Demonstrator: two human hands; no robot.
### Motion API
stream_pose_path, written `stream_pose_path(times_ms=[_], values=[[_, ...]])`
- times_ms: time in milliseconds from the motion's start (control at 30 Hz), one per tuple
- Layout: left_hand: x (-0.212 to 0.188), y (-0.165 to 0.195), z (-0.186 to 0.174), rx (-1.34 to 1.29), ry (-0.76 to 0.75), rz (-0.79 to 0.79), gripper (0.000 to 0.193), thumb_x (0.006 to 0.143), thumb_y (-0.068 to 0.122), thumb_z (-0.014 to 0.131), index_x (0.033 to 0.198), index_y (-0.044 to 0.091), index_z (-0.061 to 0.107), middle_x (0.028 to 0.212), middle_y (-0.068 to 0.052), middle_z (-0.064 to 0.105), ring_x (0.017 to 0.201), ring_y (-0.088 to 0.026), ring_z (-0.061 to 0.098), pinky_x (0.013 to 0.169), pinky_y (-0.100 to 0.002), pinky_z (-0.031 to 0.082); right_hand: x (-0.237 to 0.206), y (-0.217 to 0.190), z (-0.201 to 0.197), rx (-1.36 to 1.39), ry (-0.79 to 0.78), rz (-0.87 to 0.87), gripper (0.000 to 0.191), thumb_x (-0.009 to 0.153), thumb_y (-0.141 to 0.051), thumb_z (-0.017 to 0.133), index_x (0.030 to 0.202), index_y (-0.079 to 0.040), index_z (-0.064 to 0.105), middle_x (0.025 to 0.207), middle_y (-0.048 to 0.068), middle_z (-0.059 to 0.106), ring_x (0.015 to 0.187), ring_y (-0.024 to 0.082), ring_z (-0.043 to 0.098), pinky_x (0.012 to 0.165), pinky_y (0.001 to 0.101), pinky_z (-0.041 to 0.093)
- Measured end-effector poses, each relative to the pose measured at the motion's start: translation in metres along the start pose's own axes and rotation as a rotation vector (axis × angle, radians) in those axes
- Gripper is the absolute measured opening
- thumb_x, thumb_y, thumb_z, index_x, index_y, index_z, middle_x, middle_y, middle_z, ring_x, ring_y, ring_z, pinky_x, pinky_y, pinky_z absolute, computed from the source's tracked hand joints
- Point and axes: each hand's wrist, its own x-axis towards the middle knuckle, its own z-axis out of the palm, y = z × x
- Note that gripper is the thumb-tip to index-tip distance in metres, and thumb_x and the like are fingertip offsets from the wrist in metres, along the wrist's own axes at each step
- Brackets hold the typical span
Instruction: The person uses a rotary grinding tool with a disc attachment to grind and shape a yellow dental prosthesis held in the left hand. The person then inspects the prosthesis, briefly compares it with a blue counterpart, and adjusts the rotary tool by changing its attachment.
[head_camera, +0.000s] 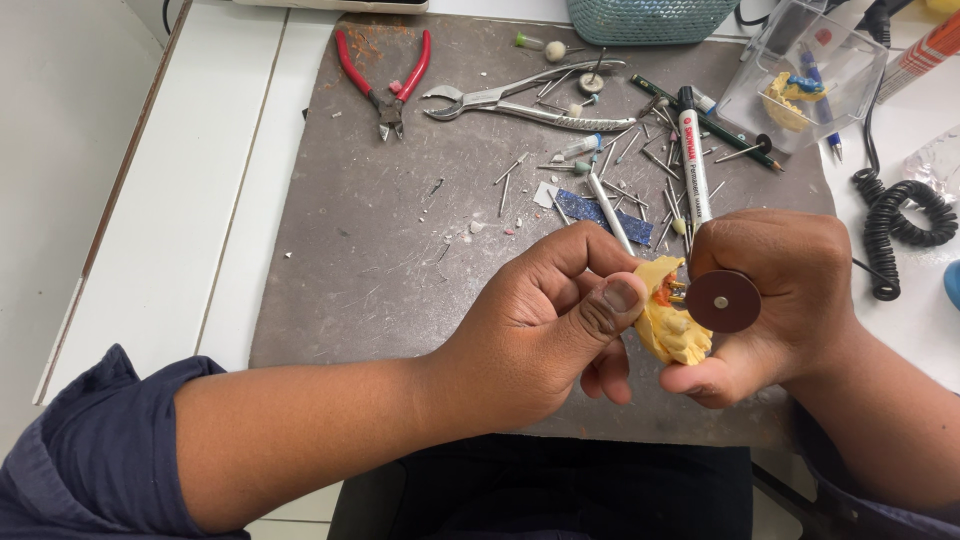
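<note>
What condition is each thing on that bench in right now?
Yellow dental cast: gripped by left hand.
Brown disc tool: held in right hand, beside the cast.
Red-handled pliers: lying on grey mat, handles spread.
Metal forceps: lying on the mat.
Clear box: open.

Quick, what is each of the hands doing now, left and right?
Left hand: closed on the yellow tooth model.
Right hand: closed on a tool with a brown disc.
</note>
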Motion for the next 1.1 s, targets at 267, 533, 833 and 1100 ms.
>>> stream_pose_path(times_ms=[267, 533, 833, 1100], values=[[0.0001, 0.0009, 0.0001, 0.005, 0.0, -0.005, 0.035, 0.11, 0.039, 0.051, 0.119, 0.005, 0.051, 0.098, -0.007, 0.066, 0.071, -0.007, 0.066, 0.059, -0.02, 0.054, 0.0009, -0.0016, 0.0, 0.0, -0.003, -0.019, 0.07, 0.06, -0.073, 0.076, 0.062, -0.007, 0.053, 0.054, 0.001, 0.047, 0.047, 0.013, 0.049, 0.044, 0.0275, 0.033], [0.0004, -0.0005, 0.0006, 0.01, 0.008, -0.002, 0.034, 0.11, 0.038, 0.051, 0.119, 0.006, 0.051, 0.098, -0.007, 0.067, 0.071, -0.007, 0.066, 0.059, -0.02, 0.053, 0.0017, -0.0025, 0.0008, -0.02, -0.001, -0.022, 0.069, 0.058, -0.072, 0.076, 0.061, -0.008, 0.051, 0.054, 0.002, 0.046, 0.047, 0.014, 0.049, 0.041, 0.0265, 0.033], [0.0, -0.0006, 0.0001, 0.008, 0.003, 0.005, 0.032, 0.111, 0.037, 0.051, 0.118, 0.006, 0.051, 0.098, -0.007, 0.067, 0.071, -0.007, 0.066, 0.059, -0.02, 0.053, 0.0009, -0.0008, 0.0008, 0.038, 0.002, -0.02, 0.069, 0.063, -0.072, 0.077, 0.063, -0.008, 0.053, 0.055, 0.001, 0.049, 0.047, 0.012, 0.05, 0.046, 0.0273, 0.034], [-0.0001, 0.001, 0.0005, 0.015, 0.005, -0.009, 0.032, 0.11, 0.037, 0.052, 0.119, 0.006, 0.051, 0.097, -0.007, 0.067, 0.071, -0.006, 0.066, 0.059, -0.019, 0.054, 0.0017, -0.0031, 0.0, -0.026, -0.004, -0.016, 0.068, 0.057, -0.071, 0.076, 0.06, -0.007, 0.051, 0.053, 0.002, 0.047, 0.046, 0.013, 0.049, 0.041, 0.0267, 0.033]])
